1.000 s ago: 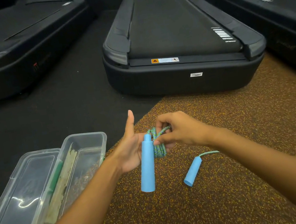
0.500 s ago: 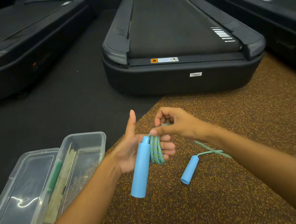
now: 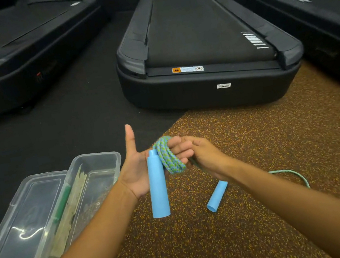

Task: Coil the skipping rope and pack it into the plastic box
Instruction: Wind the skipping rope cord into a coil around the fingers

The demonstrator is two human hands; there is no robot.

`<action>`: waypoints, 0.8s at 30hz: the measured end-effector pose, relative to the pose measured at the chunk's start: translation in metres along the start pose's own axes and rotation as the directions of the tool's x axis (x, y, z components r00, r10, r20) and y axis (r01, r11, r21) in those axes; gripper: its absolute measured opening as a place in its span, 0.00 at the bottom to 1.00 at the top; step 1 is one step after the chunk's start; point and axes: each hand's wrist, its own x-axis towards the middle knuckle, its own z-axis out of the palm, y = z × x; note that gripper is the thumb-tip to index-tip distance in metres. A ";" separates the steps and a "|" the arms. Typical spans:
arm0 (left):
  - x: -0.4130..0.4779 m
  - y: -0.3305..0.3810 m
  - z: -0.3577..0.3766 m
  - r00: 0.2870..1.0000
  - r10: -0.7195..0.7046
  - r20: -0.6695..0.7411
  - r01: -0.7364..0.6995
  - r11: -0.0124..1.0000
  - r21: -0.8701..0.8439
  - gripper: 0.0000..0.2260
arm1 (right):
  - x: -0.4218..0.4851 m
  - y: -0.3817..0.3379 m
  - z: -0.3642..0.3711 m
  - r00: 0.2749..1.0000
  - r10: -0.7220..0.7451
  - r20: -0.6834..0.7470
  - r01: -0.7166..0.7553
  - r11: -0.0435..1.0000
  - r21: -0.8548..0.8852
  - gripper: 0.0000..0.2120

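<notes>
Dim room, lid glare (image 3: 28,233), wide-angle edge distortion

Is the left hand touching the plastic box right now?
Apart. The head view shows dark floor between the left hand and the plastic box.

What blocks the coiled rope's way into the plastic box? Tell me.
Nothing visible blocks it. The plastic box lies open left of the left hand, lid flipped aside. The rope is not fully coiled; the second handle lies on the floor.

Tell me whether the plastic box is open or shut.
Open: the plastic box has its hinged lid folded flat beside it on the floor.
</notes>
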 end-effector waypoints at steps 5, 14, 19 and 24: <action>-0.001 0.006 0.001 0.996 0.082 0.023 -0.081 0.997 -0.018 0.48 | -0.007 0.008 0.006 1.000 -0.008 0.000 0.008 0.990 -0.142 0.14; -0.005 0.029 0.001 0.921 0.354 -0.162 -0.363 0.931 -0.031 0.45 | -0.022 0.034 0.018 0.972 0.131 0.194 0.002 0.824 -0.566 0.12; -0.008 0.031 0.005 0.897 0.344 -0.277 -0.329 0.939 0.100 0.46 | -0.032 -0.002 0.024 0.967 0.009 0.255 0.224 0.449 -0.865 0.16; -0.007 0.029 0.009 0.905 0.278 -0.323 -0.239 0.958 0.157 0.48 | -0.045 -0.053 0.024 0.950 0.027 0.312 0.299 0.222 -0.928 0.12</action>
